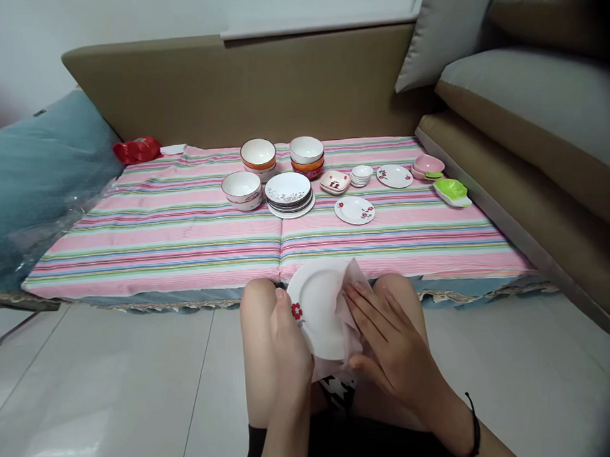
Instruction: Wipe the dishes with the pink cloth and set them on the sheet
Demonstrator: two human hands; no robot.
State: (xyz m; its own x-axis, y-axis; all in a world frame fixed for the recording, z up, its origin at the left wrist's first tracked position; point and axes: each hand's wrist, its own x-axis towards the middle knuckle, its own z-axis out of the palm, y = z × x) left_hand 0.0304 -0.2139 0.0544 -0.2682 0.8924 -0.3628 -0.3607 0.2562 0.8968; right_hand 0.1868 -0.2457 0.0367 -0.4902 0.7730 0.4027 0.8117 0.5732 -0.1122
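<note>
Above my lap, a white plate (pixel 321 321) with a red flower on its rim is tilted toward me. My left hand (pixel 289 339) grips its left edge, with the thumb on the front near the flower. A thin pale pink cloth (pixel 342 314) covers the plate's right side and hangs below it. With fingers fairly straight and together, my right hand (pixel 383 339) presses the cloth against that side. Part of the cloth is hidden under the right hand.
On a striped cover (pixel 175 240) stand stacked bowls (pixel 258 153), a plate stack (pixel 288 189), two flowered plates (pixel 354 211), small dishes (pixel 362 175), pink bowls (pixel 427 164) and a green leaf-shaped dish (pixel 451 190). Sofa cushions (pixel 535 94) rise at right; a blue cushion (pixel 38 178) leans at left.
</note>
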